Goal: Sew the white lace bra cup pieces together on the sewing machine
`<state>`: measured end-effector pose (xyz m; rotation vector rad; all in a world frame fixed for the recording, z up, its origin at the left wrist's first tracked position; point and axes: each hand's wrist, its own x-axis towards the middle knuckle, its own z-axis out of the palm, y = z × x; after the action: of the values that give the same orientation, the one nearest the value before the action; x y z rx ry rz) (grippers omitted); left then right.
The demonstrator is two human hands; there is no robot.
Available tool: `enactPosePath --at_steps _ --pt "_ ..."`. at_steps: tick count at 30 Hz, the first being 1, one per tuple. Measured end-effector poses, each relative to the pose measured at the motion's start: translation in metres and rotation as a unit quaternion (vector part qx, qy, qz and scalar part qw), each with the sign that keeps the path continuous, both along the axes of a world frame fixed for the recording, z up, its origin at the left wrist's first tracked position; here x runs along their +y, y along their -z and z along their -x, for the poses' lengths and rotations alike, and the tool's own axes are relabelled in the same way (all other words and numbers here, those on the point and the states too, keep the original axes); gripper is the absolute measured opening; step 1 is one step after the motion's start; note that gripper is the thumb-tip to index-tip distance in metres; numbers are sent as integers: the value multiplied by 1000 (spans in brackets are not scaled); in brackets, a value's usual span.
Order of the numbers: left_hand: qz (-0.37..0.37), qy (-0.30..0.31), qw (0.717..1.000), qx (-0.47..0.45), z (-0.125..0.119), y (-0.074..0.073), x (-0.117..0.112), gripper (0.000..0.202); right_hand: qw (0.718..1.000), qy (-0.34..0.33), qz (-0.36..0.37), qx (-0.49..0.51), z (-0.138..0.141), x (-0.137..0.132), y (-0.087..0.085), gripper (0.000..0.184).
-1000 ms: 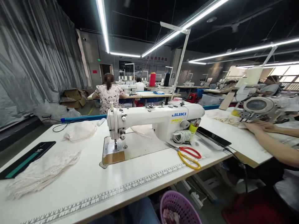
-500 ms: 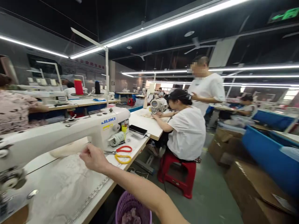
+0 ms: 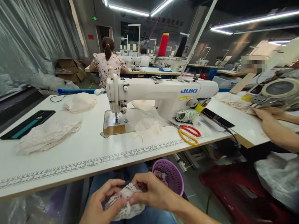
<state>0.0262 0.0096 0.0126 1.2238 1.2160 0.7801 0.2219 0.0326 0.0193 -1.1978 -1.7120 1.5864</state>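
Note:
Over my lap, below the table's front edge, a white piece of lace fabric (image 3: pixel 128 210) is held between both hands. My left hand (image 3: pixel 102 199) grips its left side with thumb and fingers. My right hand (image 3: pixel 151 191) pinches its upper right side. Beyond them stands a white sewing machine (image 3: pixel 144 93) on the table. Some thin pale fabric (image 3: pixel 149 125) lies beside its needle plate. Scissors (image 3: pixel 189 134) with one red and one yellow handle rest near the table edge.
A stack of cream lace pieces (image 3: pixel 50 133) and a dark flat box (image 3: pixel 28 124) lie on the left. A measuring tape strip (image 3: pixel 105 160) runs along the table's front. Below is a purple basket (image 3: pixel 171 177). A co-worker's hand (image 3: pixel 263 115) is at the right-hand machine.
My view has swung left and down from the room to the machine and my lap. The hand that was over the table is gone from there; both hands now hold lace fabric.

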Motion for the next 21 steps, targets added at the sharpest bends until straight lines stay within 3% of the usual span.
enactPosePath --at_steps 6,9,13,16,19,21 --pt "2 29 999 -26 1 24 2 35 999 3 30 31 2 -4 7 40" --pt "21 33 999 -23 0 30 1 37 999 -9 33 -15 -2 -7 3 35" --pt "-41 17 998 37 -10 21 0 31 985 2 -110 -134 -6 -10 -11 21" --pt "-117 -1 989 87 -20 13 -1 27 967 -4 -204 -151 0 -12 -19 17" --pt "-123 3 988 91 -24 15 -2 26 964 -7 -224 -146 8 -12 -17 7" --pt "-67 14 995 67 -22 20 -3 28 976 8 -194 -101 9 -11 -12 5"
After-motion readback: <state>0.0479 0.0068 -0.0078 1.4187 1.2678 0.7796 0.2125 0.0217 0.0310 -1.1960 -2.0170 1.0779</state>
